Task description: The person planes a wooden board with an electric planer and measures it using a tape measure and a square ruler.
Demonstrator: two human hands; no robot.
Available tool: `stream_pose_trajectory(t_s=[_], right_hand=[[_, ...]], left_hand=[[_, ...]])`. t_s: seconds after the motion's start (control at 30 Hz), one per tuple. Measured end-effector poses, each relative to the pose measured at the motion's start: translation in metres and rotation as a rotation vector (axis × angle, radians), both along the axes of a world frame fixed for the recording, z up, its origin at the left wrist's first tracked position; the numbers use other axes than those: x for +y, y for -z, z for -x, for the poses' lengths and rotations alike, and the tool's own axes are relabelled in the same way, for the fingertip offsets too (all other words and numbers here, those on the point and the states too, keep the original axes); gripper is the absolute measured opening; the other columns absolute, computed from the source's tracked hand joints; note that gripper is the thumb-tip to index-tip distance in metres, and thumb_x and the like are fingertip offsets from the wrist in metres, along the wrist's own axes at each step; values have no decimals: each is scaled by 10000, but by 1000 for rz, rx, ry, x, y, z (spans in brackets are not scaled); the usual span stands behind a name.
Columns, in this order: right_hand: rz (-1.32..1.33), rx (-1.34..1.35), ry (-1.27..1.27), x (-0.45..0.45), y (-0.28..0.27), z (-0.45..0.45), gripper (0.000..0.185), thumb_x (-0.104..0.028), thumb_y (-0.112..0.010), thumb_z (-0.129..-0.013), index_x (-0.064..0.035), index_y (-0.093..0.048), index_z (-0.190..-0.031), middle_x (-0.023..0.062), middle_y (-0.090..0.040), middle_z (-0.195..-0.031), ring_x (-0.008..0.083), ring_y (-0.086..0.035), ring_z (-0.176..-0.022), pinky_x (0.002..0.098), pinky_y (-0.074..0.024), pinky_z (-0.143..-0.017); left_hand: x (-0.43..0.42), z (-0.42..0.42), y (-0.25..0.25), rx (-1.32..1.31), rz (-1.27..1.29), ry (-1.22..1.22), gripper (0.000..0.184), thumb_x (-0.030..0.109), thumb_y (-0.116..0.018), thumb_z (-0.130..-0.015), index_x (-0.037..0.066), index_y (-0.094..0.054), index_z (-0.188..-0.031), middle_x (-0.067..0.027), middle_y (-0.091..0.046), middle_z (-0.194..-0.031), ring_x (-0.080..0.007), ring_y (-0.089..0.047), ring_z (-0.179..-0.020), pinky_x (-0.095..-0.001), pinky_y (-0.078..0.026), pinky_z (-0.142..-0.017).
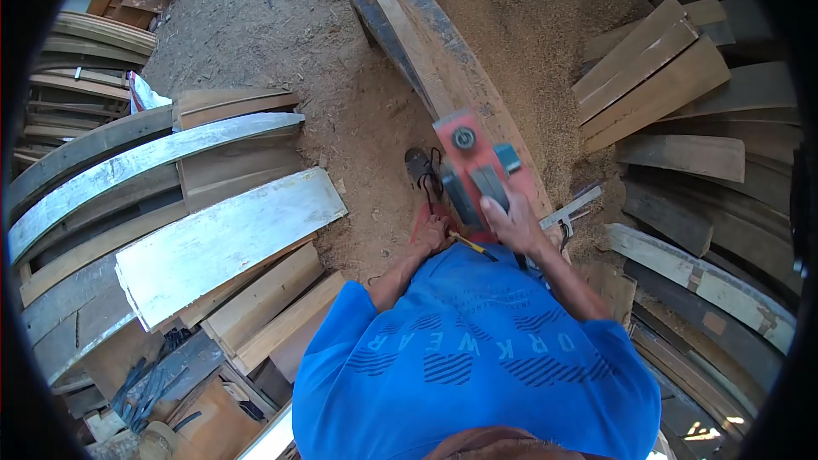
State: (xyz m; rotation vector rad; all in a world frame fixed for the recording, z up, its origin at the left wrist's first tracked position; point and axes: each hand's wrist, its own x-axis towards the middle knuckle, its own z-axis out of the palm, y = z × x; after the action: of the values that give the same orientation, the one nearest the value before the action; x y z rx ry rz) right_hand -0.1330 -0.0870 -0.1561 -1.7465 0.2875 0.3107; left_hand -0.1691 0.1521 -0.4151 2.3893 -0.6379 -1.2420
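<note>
Head view, clock positions taken from the power tool (485, 155). Between 8 and 9 o'clock: white-faced board (230, 247), lying on other boards. At 7: left hand (432, 234), fingers curled beside a yellow stick (474, 244); grip cannot be told. Power tool located over the near part of a wooden beam (481, 89), which runs toward 11. At 5: right hand (514, 223), fingers clamped on the tool's grey handle (488, 186).
</note>
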Motion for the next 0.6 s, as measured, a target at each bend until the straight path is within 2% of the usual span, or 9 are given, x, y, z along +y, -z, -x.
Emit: stream_pose_trajectory(t_s=[0.13, 0.17, 0.2, 0.27, 0.33, 0.4, 0.5, 0.57, 0.6], right_hand=[[-20, -13, 44, 5, 11, -7, 561, -488, -584, -992, 58, -621, -1117, 175, -685, -858, 280, -674, -820, 417, -530, -763], [-27, -25, 52, 7, 14, -25, 550, -495, -584, -995, 44, -610, -1102, 139, -656, -824, 244, -645, -773, 391, -513, -712], [-35, -37, 60, 10, 17, -43, 540, -503, -584, -998, 30, -600, -1087, 103, -628, -790, 209, -617, -726, 365, -495, -662], [-60, -44, 71, 17, 21, -90, 460, -496, -581, -1017, -37, -564, -1047, -34, -514, -681, 65, -497, -551, 261, -427, -482], [-61, -61, 86, 23, 24, -148, 426, -475, -577, -1024, -49, -563, -1025, -37, -516, -680, 66, -492, -538, 265, -420, -468], [-68, -85, 98, 28, 28, -210, 400, -458, -575, -1030, -59, -566, -1009, -39, -515, -673, 66, -485, -524, 267, -416, -457], [-86, -106, 119, 34, 28, -304, 387, -447, -576, -1031, -65, -580, -966, -38, -517, -652, 70, -484, -508, 271, -416, -451], [-110, -74, 140, 39, 11, -361, 409, -456, -581, -1026, -66, -596, -904, -33, -528, -634, 77, -498, -501, 274, -422, -454], [-82, -78, 140, 41, 7, -387, 428, -468, -581, -1023, -67, -602, -873, -28, -538, -630, 82, -510, -502, 278, -428, -456]], left_hand=[[-10, -10, -16, -209, 155, -369, 704, 506, -750, -825, -28, -600, -1259, -285, -604, -1251, -376, -529, -1261, -485, -439, -1043], [-13, -21, -20, -282, 225, -477, 722, 512, -746, -835, -38, -581, -1272, -296, -598, -1255, -371, -542, -1250, -481, -440, -1038], [-15, -37, -15, -169, 235, -638, 727, 514, -742, -847, -50, -569, -1272, -290, -606, -1251, -361, -564, -1227, -470, -449, -1025], [-12, -64, 25, 78, 255, -953, 739, 517, -734, -870, -74, -546, -1272, -278, -621, -1242, -341, -607, -1181, -448, -465, -999], [1, -81, 109, 165, 373, -1069, 602, 487, -601, -990, -66, -573, -1227, -242, -667, -1139, -293, -656, -1097, -425, -489, -941], [-12, -104, 132, 107, 685, -1154, 536, 459, -505, -1052, -50, -596, -1192, -214, -680, -1068, -265, -662, -1054, -435, -492, -901], [-57, -169, 76, 148, 813, -1303, 288, 280, -460, -1102, 66, -597, -1237, 1, -629, -962, -99, -585, -859, -270, -472, -710], [-82, -214, -7, 77, 783, -1176, 342, 289, -442, -1105, 28, -550, -1297, -65, -625, -1043, -166, -594, -938, -323, -482, -792], [-89, -230, -28, 44, 762, -1114, 372, 293, -434, -1106, 8, -527, -1327, -98, -622, -1084, -200, -598, -978, -349, -487, -834]])
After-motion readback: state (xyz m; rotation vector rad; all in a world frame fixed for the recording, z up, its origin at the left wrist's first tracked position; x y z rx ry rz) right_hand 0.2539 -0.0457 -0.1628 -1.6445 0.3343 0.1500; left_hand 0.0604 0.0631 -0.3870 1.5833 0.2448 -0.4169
